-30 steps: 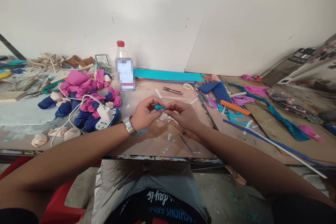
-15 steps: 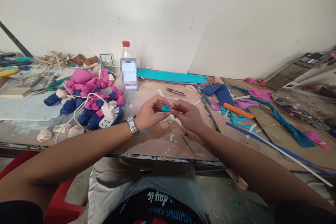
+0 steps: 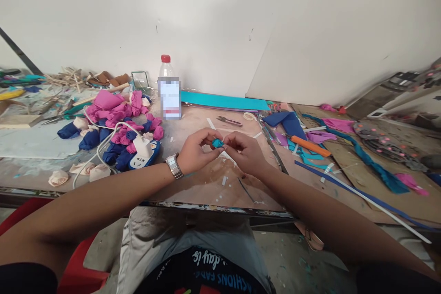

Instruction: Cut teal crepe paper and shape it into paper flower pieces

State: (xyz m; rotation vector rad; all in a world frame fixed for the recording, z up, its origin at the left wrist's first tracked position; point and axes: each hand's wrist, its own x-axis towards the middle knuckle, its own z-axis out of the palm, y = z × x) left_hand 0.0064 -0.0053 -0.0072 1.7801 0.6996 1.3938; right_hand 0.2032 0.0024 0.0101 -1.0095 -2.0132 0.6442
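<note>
At the centre of the head view, the left hand [image 3: 195, 152] and right hand [image 3: 245, 150] meet fingertip to fingertip, both pinching a small teal roll [image 3: 217, 143] held just above the table [image 3: 206, 183]. Behind them, upper centre, stands a red-capped plastic bottle [image 3: 166, 83] (its contents seemingly clear, though the label is blurred). A white power strip [image 3: 144, 154] lies among pink and blue rolled pieces [image 3: 117, 119] at centre left.
</note>
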